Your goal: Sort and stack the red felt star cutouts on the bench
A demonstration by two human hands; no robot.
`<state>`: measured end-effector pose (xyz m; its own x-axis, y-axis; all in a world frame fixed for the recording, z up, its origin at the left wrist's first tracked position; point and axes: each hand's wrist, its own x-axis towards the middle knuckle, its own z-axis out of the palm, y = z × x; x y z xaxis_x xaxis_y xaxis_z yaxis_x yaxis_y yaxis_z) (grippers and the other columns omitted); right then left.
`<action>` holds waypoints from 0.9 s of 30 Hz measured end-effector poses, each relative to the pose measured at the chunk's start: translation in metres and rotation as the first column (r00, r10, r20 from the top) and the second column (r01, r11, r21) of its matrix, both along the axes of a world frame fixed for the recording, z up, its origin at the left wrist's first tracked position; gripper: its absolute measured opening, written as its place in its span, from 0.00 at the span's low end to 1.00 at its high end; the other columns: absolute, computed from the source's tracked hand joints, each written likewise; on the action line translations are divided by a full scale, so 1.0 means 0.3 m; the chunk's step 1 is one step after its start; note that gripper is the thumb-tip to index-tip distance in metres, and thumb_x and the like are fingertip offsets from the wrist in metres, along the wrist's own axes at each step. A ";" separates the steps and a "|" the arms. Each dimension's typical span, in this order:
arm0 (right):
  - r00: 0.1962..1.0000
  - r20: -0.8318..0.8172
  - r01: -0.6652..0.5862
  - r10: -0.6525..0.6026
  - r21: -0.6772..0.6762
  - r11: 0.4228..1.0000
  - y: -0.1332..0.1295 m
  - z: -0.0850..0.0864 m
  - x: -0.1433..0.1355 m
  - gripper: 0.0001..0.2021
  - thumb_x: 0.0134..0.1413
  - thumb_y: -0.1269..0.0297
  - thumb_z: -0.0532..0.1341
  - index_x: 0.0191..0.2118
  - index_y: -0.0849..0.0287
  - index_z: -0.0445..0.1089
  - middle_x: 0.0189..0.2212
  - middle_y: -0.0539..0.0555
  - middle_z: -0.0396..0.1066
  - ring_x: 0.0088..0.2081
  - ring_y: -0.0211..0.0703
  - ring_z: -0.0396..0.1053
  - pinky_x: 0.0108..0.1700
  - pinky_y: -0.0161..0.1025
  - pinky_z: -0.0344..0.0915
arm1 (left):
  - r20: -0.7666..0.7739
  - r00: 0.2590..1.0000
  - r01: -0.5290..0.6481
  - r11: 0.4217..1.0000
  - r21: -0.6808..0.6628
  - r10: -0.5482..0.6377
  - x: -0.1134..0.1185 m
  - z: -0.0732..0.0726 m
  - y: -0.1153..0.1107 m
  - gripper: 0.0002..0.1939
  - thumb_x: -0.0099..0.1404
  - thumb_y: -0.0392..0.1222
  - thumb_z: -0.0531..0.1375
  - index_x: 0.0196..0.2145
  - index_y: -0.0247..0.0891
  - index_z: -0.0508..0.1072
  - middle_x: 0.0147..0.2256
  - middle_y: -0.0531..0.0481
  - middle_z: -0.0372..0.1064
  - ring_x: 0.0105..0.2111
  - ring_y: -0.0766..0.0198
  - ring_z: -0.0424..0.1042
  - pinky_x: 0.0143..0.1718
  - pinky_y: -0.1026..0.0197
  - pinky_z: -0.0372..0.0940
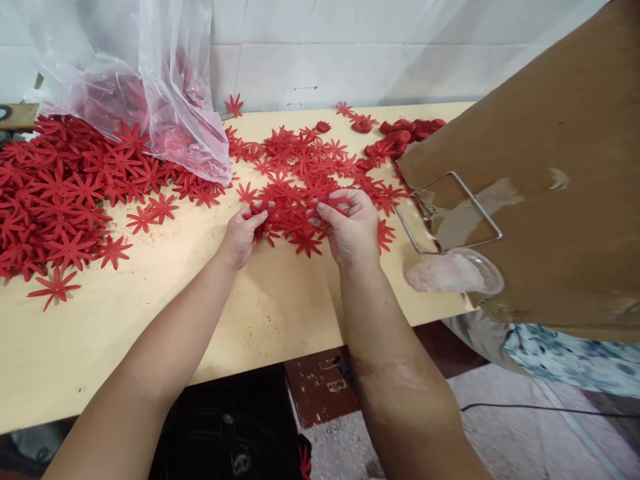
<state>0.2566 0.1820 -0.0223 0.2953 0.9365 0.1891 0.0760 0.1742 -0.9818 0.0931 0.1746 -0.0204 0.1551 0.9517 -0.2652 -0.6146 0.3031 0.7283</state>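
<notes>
Over the middle of the pale table (280,313), my left hand (243,233) pinches a red flower-shaped piece (260,217) between thumb and fingers. Close by on the right, my right hand (350,223) has its thumb and fingers closed on another red piece (340,201). Both hands are at the front edge of a loose spread of red flower pieces (305,167). A larger heap of the same pieces (65,193) lies at the left. The hands are apart, with red pieces between them.
A clear plastic bag (185,127) with red pieces stands behind the left heap. Fuller red flowers (400,137) lie at the back right. A large cardboard sheet (550,167), a bent metal wire frame (475,200) and a clear plastic dish (457,272) are at the right.
</notes>
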 end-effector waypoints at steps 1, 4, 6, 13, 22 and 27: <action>1.000 0.011 -0.007 0.007 -0.003 1.000 0.000 -0.001 0.002 0.18 0.39 0.56 0.66 0.34 0.52 0.58 0.29 0.49 0.68 0.28 0.41 0.69 0.27 0.40 0.66 | -0.001 1.000 0.001 1.000 -0.003 -0.001 0.001 0.001 -0.001 0.05 0.56 0.28 0.59 0.31 0.34 0.72 0.23 0.57 0.68 0.19 0.77 0.61 0.24 0.70 0.56; 0.999 0.032 -0.006 0.007 -0.032 0.999 0.001 0.000 0.002 0.22 0.37 0.50 0.67 0.35 0.53 0.59 0.24 0.49 0.68 0.24 0.41 0.68 0.24 0.38 0.63 | -0.007 1.000 0.006 1.000 -0.017 -0.006 0.002 0.006 -0.004 0.06 0.57 0.28 0.58 0.30 0.35 0.73 0.23 0.57 0.68 0.19 0.77 0.61 0.24 0.70 0.56; 0.999 0.036 0.021 -0.019 -0.042 0.999 0.001 0.004 -0.001 0.23 0.36 0.46 0.67 0.33 0.53 0.60 0.19 0.46 0.64 0.19 0.39 0.64 0.19 0.36 0.57 | -0.006 1.000 -0.002 1.000 -0.019 0.002 0.004 0.008 -0.006 0.05 0.57 0.29 0.59 0.30 0.35 0.73 0.23 0.57 0.68 0.19 0.77 0.61 0.24 0.70 0.56; 0.981 0.161 0.116 -0.113 -0.012 0.993 0.005 0.022 0.007 0.25 0.47 0.37 0.58 0.19 0.54 0.56 0.13 0.45 0.51 0.15 0.33 0.50 0.18 0.37 0.49 | -0.020 0.999 -0.025 0.999 0.044 0.025 0.016 -0.004 -0.003 0.03 0.56 0.32 0.63 0.26 0.35 0.71 0.24 0.55 0.71 0.25 0.74 0.67 0.35 0.67 0.62; 0.977 0.121 -0.162 0.175 -0.110 0.981 -0.038 0.059 -0.064 0.28 0.30 0.33 0.64 0.21 0.56 0.62 0.15 0.45 0.56 0.19 0.32 0.51 0.20 0.34 0.50 | -0.129 0.985 0.134 0.977 0.166 -0.113 0.025 -0.007 -0.024 0.16 0.47 0.40 0.69 0.34 0.34 0.73 0.26 0.55 0.71 0.26 0.73 0.70 0.33 0.66 0.64; 0.930 0.138 -0.327 0.342 -0.120 0.937 -0.063 0.074 -0.103 0.29 0.41 0.33 0.58 0.20 0.58 0.59 0.15 0.46 0.54 0.19 0.32 0.52 0.22 0.34 0.52 | -0.184 0.979 0.127 0.967 0.220 -0.086 0.029 -0.026 -0.019 0.19 0.43 0.48 0.70 0.29 0.34 0.71 0.23 0.57 0.69 0.22 0.74 0.66 0.26 0.68 0.62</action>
<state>0.2257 0.1632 -0.0001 -0.0639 0.9913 0.1147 0.1809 0.1245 -0.9756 0.1018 0.1689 -0.0281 0.2302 0.9704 -0.0733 -0.4475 0.1724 0.8775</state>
